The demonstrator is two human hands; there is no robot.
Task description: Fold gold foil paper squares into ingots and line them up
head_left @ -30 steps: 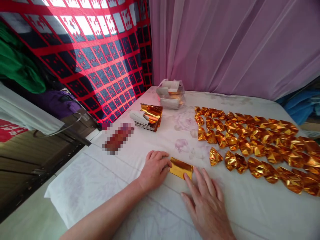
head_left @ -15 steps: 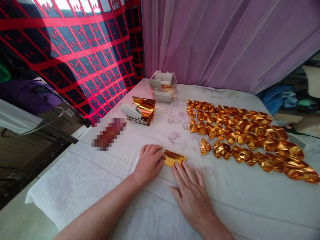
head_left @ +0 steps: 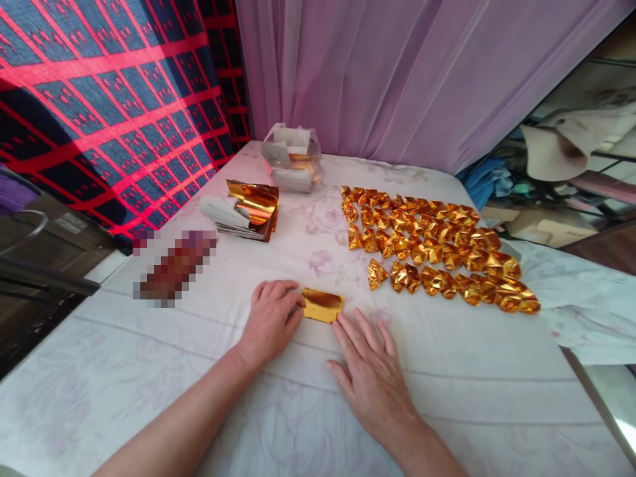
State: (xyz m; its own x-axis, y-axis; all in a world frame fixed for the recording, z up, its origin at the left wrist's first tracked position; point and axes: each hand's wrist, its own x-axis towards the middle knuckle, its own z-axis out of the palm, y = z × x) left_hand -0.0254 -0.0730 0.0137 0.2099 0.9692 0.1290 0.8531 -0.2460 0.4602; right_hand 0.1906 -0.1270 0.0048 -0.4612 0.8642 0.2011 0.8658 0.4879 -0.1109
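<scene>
A flat, folded strip of gold foil paper (head_left: 324, 305) lies on the table in front of me. My left hand (head_left: 271, 321) rests at the strip's left end, fingers bent and thumb close to the forefinger, gripping that end. At the lower right corner of the strip, the fingertips of my right hand (head_left: 370, 368) touch or nearly touch it; this hand is open, palm down, with fingers spread. Several rows of crumpled gold foil pieces (head_left: 432, 252) are lined up to the right. Beyond my left hand stands a stack of gold-and-white foil sheets (head_left: 248, 215), its top sheets curling up.
A clear plastic bag (head_left: 293, 162) of paper sheets sits at the far edge, against a purple curtain (head_left: 358, 79). A blurred-out reddish item (head_left: 173, 268) lies on the left. A pale floral cloth (head_left: 149, 371) covers the table. Shelves with a cap (head_left: 556, 146) stand at right.
My view has swung to the right, so everything sits further left in the picture. The right fingertips have slid off the strip's surface to its lower right corner. The left hand stays at its left end.
</scene>
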